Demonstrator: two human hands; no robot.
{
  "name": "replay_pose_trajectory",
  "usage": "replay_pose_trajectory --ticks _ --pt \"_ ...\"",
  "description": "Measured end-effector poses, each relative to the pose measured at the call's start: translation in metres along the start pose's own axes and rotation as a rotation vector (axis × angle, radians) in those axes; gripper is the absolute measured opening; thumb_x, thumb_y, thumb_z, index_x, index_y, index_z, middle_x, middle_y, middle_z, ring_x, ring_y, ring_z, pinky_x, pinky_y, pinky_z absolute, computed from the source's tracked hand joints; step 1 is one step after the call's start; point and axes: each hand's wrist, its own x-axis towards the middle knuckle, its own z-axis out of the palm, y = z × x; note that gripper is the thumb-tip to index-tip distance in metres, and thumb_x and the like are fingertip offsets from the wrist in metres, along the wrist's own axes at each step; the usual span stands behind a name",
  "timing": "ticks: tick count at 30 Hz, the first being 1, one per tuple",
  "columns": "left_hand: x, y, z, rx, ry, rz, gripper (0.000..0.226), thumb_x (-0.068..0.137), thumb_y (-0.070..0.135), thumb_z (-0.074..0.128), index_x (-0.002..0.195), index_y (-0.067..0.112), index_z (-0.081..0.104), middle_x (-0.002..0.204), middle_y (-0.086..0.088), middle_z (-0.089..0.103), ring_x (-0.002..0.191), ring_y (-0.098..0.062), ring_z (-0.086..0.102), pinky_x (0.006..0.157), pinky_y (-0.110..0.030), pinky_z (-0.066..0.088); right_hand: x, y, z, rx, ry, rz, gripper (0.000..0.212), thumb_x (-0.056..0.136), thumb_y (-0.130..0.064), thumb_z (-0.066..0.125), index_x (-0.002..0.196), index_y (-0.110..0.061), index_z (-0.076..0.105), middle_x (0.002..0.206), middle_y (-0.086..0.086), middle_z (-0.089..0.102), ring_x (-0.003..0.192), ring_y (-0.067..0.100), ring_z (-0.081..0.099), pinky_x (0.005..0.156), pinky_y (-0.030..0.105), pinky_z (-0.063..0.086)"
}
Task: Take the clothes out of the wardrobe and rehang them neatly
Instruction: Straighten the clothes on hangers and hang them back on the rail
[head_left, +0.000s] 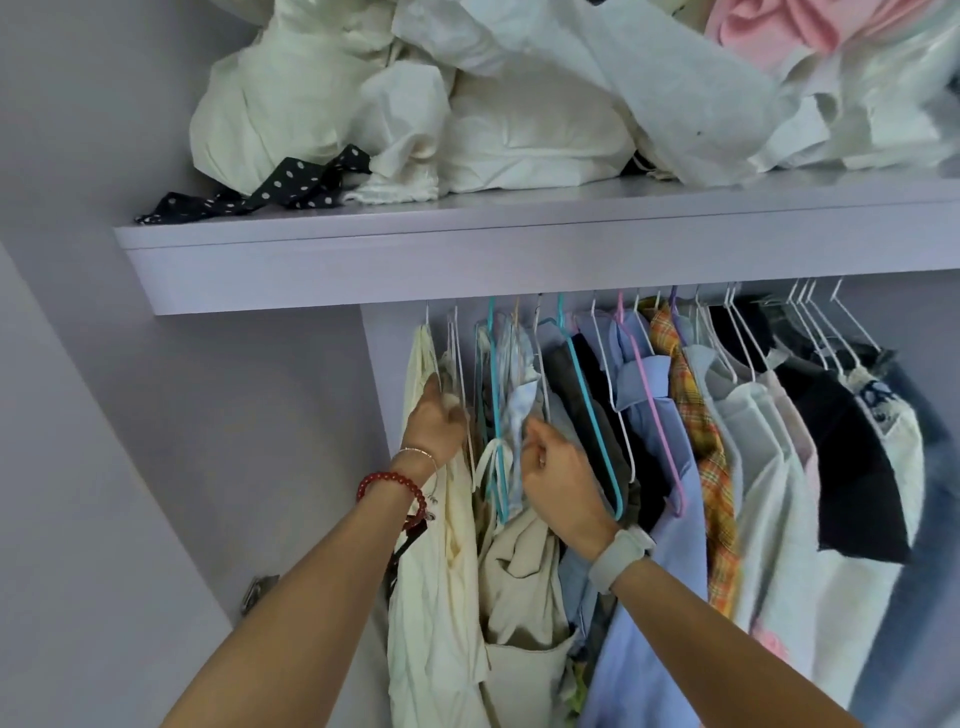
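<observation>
Reaching into the wardrobe (260, 364), I am watching both hands working at the left end of the hanging row. The left hand (435, 422), with a red bead bracelet (390, 486) on its wrist, is curling its fingers round the shoulder of a cream garment (431, 597) and the white wire hanger (453, 353) beside it, at the far left of the row. The right hand (558, 475), wearing a pale wristband (621, 557), is pinching a light blue patterned cloth (519, 410) that is hanging among the teal hangers (496, 415). Just right of that hand a blue shirt (649, 597) is hanging on a lilac hanger (654, 415), then a yellow plaid shirt (711, 467), white tops (763, 467) and a black garment (852, 467). All of them are hanging under the shelf (467, 244), which is carrying a heap of white bundles (519, 104), a pink cloth (779, 26) and a black dotted strip (270, 187).
</observation>
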Motion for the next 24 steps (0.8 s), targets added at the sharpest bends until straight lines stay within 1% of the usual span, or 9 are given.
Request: replay_pose_trajectory --ticks 1,3,5,8,12,16,19,22,24 --pt "-0.001 -0.002 0.0 0.036 0.033 -0.004 0.056 0.096 0.007 0.037 0.146 0.01 0.014 0.112 -0.01 0.057 0.105 -0.031 0.052 0.08 -0.025 0.04 0.003 0.001 0.003 -0.013 -0.036 -0.001 0.02 0.094 -0.01 0.038 0.1 0.004 0.051 0.062 0.001 0.041 0.064 0.022 0.045 0.06 0.029 0.031" --pt "0.0 -0.01 -0.006 0.084 0.106 0.014 0.051 0.098 0.005 0.03 0.146 0.014 0.018 0.124 -0.018 0.053 0.109 -0.036 0.052 0.084 -0.033 0.041 0.012 0.0 0.011 -0.044 -0.118 0.02 0.023 0.096 -0.019 0.039 0.103 0.002 0.044 0.071 0.006 0.048 0.069 0.027 0.05 0.062 0.033 0.036" --pt "0.006 -0.018 -0.016 0.108 0.154 0.024 0.048 0.099 0.008 0.03 0.146 0.016 0.022 0.135 -0.021 0.046 0.116 -0.039 0.049 0.094 -0.038 0.04 0.02 0.001 0.019 -0.068 -0.209 0.085 0.045 0.096 -0.029 0.039 0.12 0.009 0.037 0.103 0.022 0.054 0.093 0.035 0.054 0.073 0.037 0.043" --pt "0.019 -0.03 -0.028 0.165 0.199 0.056 0.048 0.099 0.009 0.031 0.145 0.018 0.025 0.13 -0.025 0.05 0.113 -0.041 0.05 0.093 -0.038 0.039 0.026 0.002 0.031 -0.056 -0.283 0.146 0.06 0.095 -0.03 0.041 0.135 0.01 0.022 0.133 0.023 0.039 0.122 0.036 0.041 0.097 0.038 0.039" --pt "0.018 -0.049 -0.029 0.248 0.193 0.113 0.047 0.099 0.013 0.033 0.145 0.02 0.025 0.126 -0.026 0.053 0.104 -0.041 0.054 0.086 -0.035 0.041 0.03 0.007 0.037 -0.06 -0.287 0.108 0.062 0.096 -0.02 0.038 0.144 0.003 0.007 0.139 0.022 0.034 0.122 0.035 0.042 0.094 0.034 0.038" --pt "0.013 -0.056 -0.029 0.114 0.146 0.119 0.046 0.1 0.022 0.034 0.145 0.019 0.026 0.129 -0.024 0.052 0.115 -0.037 0.051 0.094 -0.035 0.039 0.031 0.007 0.043 -0.013 -0.349 -0.025 0.057 0.096 -0.01 0.035 0.146 -0.003 0.006 0.147 0.016 0.023 0.134 0.027 0.029 0.103 0.023 0.024" --pt "0.011 -0.053 -0.036 -0.021 0.107 0.112 0.044 0.1 0.023 0.033 0.144 0.019 0.028 0.14 -0.014 0.043 0.129 -0.026 0.041 0.104 -0.029 0.032 0.034 0.0 0.053 -0.016 -0.395 -0.075 0.057 0.095 -0.007 0.034 0.146 -0.003 0.007 0.141 0.019 0.026 0.126 0.03 0.037 0.101 0.022 0.026" --pt "0.006 -0.051 -0.042 -0.15 0.092 0.105 0.043 0.1 0.021 0.035 0.143 0.019 0.03 0.14 -0.007 0.043 0.13 -0.018 0.037 0.1 -0.016 0.027 0.04 -0.012 0.067 -0.032 -0.491 -0.116 0.058 0.095 -0.008 0.034 0.145 -0.001 0.005 0.131 0.021 0.03 0.119 0.031 0.039 0.098 0.023 0.027" --pt "0.007 -0.053 -0.046 -0.213 0.086 0.093 0.044 0.099 0.022 0.038 0.143 0.021 0.031 0.14 -0.006 0.045 0.128 -0.017 0.041 0.106 -0.022 0.029 0.043 -0.018 0.077 -0.028 -0.539 -0.121 0.058 0.096 -0.009 0.034 0.145 -0.001 0.004 0.128 0.021 0.03 0.116 0.031 0.04 0.095 0.022 0.027"
